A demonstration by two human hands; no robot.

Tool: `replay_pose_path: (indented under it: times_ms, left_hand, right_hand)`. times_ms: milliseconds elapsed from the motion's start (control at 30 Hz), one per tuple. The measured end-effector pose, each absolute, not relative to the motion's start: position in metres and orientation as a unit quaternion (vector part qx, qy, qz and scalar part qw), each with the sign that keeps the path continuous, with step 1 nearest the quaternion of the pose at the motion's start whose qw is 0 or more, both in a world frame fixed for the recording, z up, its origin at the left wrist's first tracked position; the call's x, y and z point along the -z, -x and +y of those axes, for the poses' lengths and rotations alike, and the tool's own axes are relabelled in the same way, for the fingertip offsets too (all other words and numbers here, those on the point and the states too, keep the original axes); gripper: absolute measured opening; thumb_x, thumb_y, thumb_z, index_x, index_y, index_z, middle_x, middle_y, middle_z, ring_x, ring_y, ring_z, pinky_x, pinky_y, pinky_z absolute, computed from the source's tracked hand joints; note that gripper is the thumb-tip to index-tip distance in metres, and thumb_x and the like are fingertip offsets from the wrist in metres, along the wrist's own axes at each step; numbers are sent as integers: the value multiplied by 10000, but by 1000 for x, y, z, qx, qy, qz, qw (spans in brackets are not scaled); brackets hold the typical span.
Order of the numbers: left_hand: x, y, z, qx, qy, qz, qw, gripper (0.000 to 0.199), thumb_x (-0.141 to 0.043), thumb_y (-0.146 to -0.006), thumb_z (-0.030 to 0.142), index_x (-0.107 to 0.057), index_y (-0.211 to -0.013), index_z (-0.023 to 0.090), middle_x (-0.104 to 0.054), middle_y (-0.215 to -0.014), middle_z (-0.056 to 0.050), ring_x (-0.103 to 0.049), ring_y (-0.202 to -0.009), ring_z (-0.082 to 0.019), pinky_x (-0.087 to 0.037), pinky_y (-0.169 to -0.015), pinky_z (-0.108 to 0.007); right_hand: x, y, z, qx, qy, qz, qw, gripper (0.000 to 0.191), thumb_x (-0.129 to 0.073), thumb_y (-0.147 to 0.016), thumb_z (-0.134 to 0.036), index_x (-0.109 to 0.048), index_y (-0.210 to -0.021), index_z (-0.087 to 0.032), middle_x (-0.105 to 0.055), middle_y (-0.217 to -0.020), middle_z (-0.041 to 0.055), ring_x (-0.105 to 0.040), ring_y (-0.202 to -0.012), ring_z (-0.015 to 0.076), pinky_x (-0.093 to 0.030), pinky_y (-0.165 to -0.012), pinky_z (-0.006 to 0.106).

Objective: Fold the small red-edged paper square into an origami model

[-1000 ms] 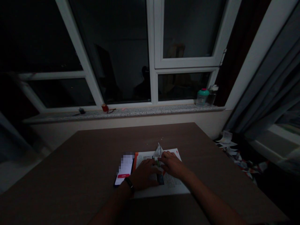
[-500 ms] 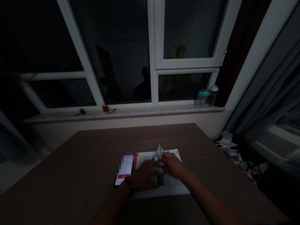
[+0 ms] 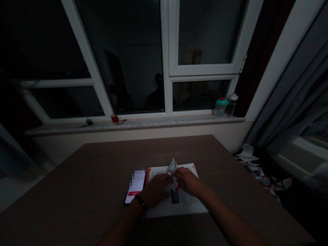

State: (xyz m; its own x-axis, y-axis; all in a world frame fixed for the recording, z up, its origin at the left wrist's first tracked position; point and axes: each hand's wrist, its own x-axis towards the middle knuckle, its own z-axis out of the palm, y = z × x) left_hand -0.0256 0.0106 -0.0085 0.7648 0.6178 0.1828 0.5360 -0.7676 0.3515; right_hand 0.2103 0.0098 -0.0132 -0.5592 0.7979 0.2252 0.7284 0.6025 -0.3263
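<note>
A printed magazine page or booklet lies flat on the brown table, with text, a small dark picture and an orange edge. From its upper middle a piece of paper stands up, folded to a point. My left hand, with a dark band at the wrist, rests on the page, fingers stretched toward that piece. My right hand has its bent fingers closed at the base of the raised paper. Something red shows below the right fingers; I cannot tell what it is.
Left of the page lies a lit phone. Tiny white scraps dot the table. Beyond, the stone windowsill bears a red jar and a teal-lidded bottle. Scattered papers lie beyond the table's right edge.
The left fingers have drawn in slightly, and the thumb has shifted left, showing more of the dark picture. The raised paper and right hand have moved only a little.
</note>
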Motion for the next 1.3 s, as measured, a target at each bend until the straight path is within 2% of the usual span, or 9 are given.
replay_pose_path:
  times_ms: [133, 367, 567, 867, 1067, 1167, 1300]
  left_hand:
    - [11, 30, 13, -143, -930, 310, 138, 465, -650, -880, 301, -514, -1321, 253, -491, -1417, -80, -456, -1292, -292, -368, -1096, -466]
    - [18, 31, 16, -95, -937, 310, 125, 597, -671, -868, 352, -452, -1411, 235, -387, -1520, -111, -376, -1378, -329, -319, -1131, -534]
    - [18, 30, 16, -77, -935, 321, 130, 654, -683, -866, 373, -412, -1446, 238, -339, -1550, -105, -325, -1415, -318, -265, -1162, -544]
    - [14, 29, 15, -93, -933, 322, 132, 611, -689, -850, 412, -478, -1395, 234, -391, -1521, -104, -378, -1381, -329, -294, -1146, -536]
    - [13, 29, 14, -110, -937, 305, 133, 669, -700, -841, 400, -426, -1429, 234, -444, -1483, -108, -421, -1345, -323, -334, -1124, -517]
    - [16, 31, 15, -121, -931, 316, 135, 664, -709, -836, 380, -430, -1423, 243, -431, -1490, -100, -420, -1341, -315, -350, -1116, -499]
    - [21, 33, 18, -121, -926, 339, 119, 605, -708, -841, 407, -483, -1386, 272, -386, -1514, -103, -387, -1357, -334, -333, -1113, -532]
  right_hand:
    - [14, -210, 11, -136, 428, -867, 216, 367, -478, -860, -48, -618, -1173, -181, -604, -1122, 85, -517, -1066, 212, -385, -938, 325]
    - [15, -212, 14, -116, 405, -882, 209, 273, -478, -872, -62, -682, -1023, -161, -632, -1062, 95, -546, -998, 213, -413, -887, 316]
    - [17, -214, 13, -96, 390, -891, 211, 271, -491, -892, -96, -690, -1053, -184, -630, -1089, 86, -550, -1008, 220, -392, -907, 332]
    - [20, -214, 15, -95, 401, -886, 211, 223, -503, -910, -135, -686, -1029, -180, -624, -1074, 81, -547, -997, 209, -388, -896, 323]
    - [20, -212, 16, -96, 407, -884, 210, 187, -546, -872, -124, -684, -989, -173, -629, -1046, 72, -552, -1006, 211, -389, -913, 336]
    - [20, -212, 16, -98, 410, -883, 208, 195, -560, -864, -129, -690, -999, -180, -630, -1054, 70, -553, -1014, 213, -389, -921, 343]
    - [19, -212, 16, -106, 414, -880, 210, 205, -578, -855, -128, -689, -1019, -180, -631, -1075, 70, -552, -1027, 213, -392, -927, 343]
